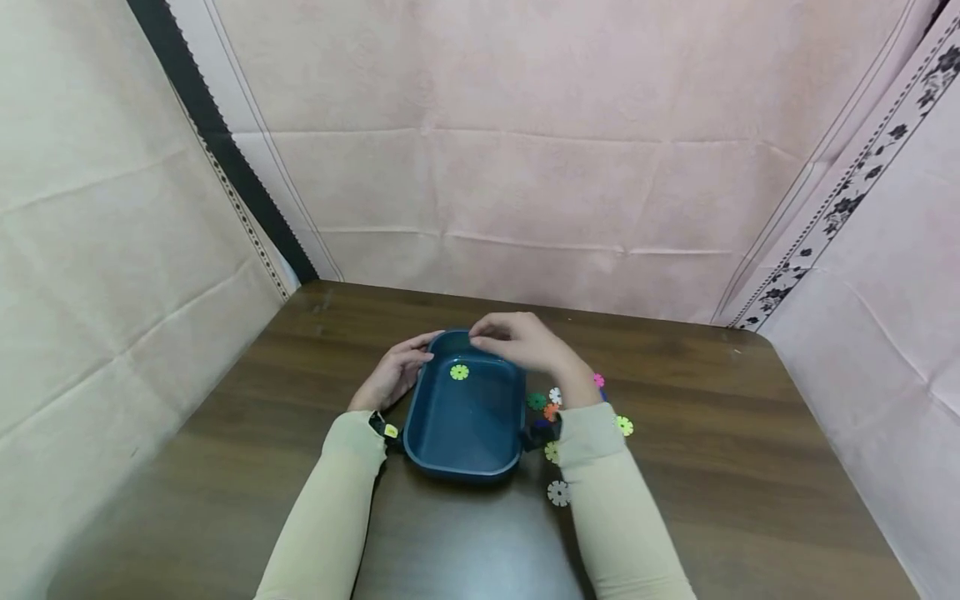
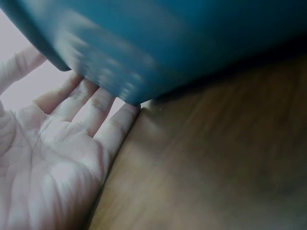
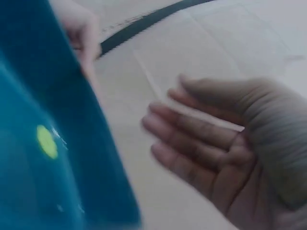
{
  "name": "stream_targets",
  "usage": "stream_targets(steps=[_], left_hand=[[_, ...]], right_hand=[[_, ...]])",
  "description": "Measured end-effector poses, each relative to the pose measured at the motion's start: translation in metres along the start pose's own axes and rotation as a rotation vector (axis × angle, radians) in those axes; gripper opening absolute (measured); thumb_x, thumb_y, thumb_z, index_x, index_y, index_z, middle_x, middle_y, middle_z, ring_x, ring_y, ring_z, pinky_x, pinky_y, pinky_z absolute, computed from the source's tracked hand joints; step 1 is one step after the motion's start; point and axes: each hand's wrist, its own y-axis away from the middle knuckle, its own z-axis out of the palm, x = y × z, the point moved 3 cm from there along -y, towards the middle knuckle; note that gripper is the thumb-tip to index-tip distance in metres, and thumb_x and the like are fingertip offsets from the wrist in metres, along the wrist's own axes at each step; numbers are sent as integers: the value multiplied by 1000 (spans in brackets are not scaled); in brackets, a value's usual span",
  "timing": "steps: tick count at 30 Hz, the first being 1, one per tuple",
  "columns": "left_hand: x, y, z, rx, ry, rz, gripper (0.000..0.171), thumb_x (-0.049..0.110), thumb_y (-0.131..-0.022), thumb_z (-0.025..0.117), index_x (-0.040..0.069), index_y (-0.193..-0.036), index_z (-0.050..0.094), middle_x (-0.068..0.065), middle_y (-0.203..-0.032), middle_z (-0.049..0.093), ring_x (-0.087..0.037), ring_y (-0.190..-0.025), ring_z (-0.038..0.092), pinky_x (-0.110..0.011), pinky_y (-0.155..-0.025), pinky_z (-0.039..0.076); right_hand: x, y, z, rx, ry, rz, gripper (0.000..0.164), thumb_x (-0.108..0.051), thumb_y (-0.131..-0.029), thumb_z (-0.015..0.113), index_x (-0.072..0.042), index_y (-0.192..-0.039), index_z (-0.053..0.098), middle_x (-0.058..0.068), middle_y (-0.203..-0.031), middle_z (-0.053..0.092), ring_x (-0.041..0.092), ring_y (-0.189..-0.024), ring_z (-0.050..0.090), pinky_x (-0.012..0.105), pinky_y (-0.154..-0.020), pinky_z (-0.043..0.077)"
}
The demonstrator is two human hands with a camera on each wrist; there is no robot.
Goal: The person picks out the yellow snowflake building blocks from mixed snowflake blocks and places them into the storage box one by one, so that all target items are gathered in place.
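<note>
A dark blue rectangular tray (image 1: 468, 433) sits on the table in front of me. One yellow-green flower-shaped disc (image 1: 460, 372) lies inside, toward its far left corner. My left hand (image 1: 395, 372) is at the tray's far left side. In the left wrist view its fingers (image 2: 96, 108) reach out fairly straight, tips against the outer wall below the rim. My right hand (image 1: 525, 343) hovers over the far right corner. The right wrist view shows its fingers (image 3: 192, 139) loosely bent with nothing between them and the thumb.
Several flower-shaped discs lie right of the tray, partly hidden by my right forearm: a green disc (image 1: 536, 402), an orange disc (image 1: 551, 412), a pink disc (image 1: 598, 380) and a grey disc (image 1: 558, 493) nearer me. Pale cloth (image 1: 525, 167) hangs behind the brown table (image 1: 750, 467).
</note>
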Motion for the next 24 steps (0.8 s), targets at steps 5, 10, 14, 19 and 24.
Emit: stream_targets(steps=[5,10,14,19,24], left_hand=[[1,1,0,12,-5,9,48,7,-103,48,6,-151,45,-21,-148,48,-37,-128,52,-38,-97,52],[-1,-1,3,31,-6,9,47,7,-102,49,8,-150,47,-21,-146,50,-39,-127,52,-37,-95,53],[-4,0,4,27,-15,-8,48,6,-103,47,7,-151,45,-20,-146,50,-38,-128,52,-37,-95,52],[-2,0,3,23,-12,0,48,8,-103,48,7,-151,45,-20,-145,51,-37,-127,52,-38,-96,52],[0,-1,3,28,-16,2,48,7,-103,48,8,-151,46,-19,-144,52,-32,-125,55,-37,-95,52]], right_hand=[[25,40,-31,123,-5,-20,24,-36,-101,62,-19,-113,73,-4,-105,72,13,-96,66,40,-83,55],[74,77,-36,57,103,61,22,-33,-100,63,-17,-111,73,-5,-102,71,12,-92,65,37,-80,55],[105,102,-33,8,167,70,19,-27,-97,70,-13,-109,73,-5,-98,70,13,-86,63,35,-76,54],[126,122,-36,66,183,86,20,-27,-91,77,-15,-106,73,-3,-95,65,19,-82,56,36,-72,50],[140,131,-35,54,166,113,25,-30,-87,81,-17,-106,72,0,-100,62,21,-91,51,39,-77,47]])
